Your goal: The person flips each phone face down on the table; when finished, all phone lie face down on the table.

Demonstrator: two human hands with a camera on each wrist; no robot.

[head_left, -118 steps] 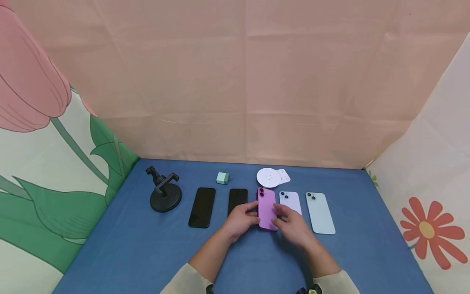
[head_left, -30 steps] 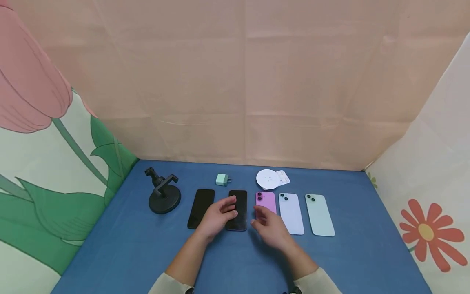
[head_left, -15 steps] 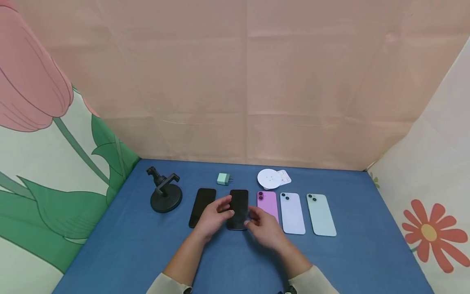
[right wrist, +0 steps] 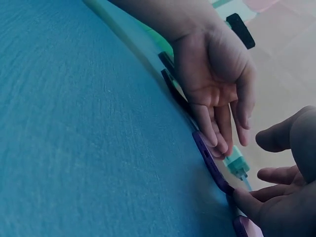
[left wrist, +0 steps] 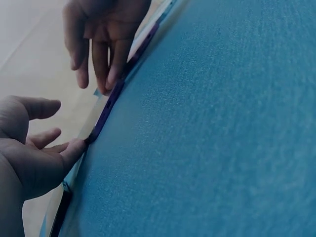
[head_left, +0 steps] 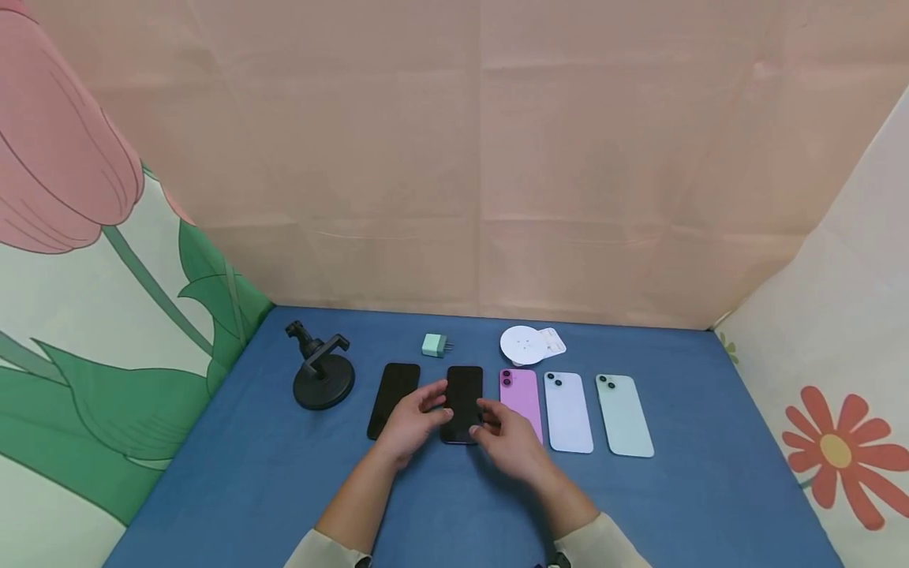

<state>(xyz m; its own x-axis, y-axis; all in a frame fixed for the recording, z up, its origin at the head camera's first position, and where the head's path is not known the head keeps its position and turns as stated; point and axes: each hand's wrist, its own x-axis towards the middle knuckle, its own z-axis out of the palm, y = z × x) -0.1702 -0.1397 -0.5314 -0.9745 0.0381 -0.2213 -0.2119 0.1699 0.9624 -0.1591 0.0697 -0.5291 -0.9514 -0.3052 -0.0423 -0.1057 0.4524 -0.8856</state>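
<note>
My left hand (head_left: 410, 426) and right hand (head_left: 513, 443) flank a black-faced smartphone (head_left: 465, 393) that lies screen up on the blue cloth. In the left wrist view, my left fingertip sits right at one corner of its purple-edged side (left wrist: 106, 113), and the right hand's fingers (left wrist: 115, 69) reach down to the other end. Seen from the right wrist, that same edge (right wrist: 211, 160) runs between both hands' fingertips. Neither hand curls round the phone. A pink smartphone (head_left: 521, 394), camera side up, lies just right of it, partly behind my right hand.
Another black-faced phone (head_left: 394, 390) lies to the left, with a black phone stand (head_left: 323, 384) beyond it. Further right are a lavender phone (head_left: 568, 414) and a pale green phone (head_left: 625, 414). Behind stand a green plug adapter (head_left: 434, 345) and a white disc (head_left: 521, 345) with a card.
Earlier, both hands held the pink phone; now it lies flat in the row. My hands have shifted left to the black-faced phone, the right one closing in on its right edge.
</note>
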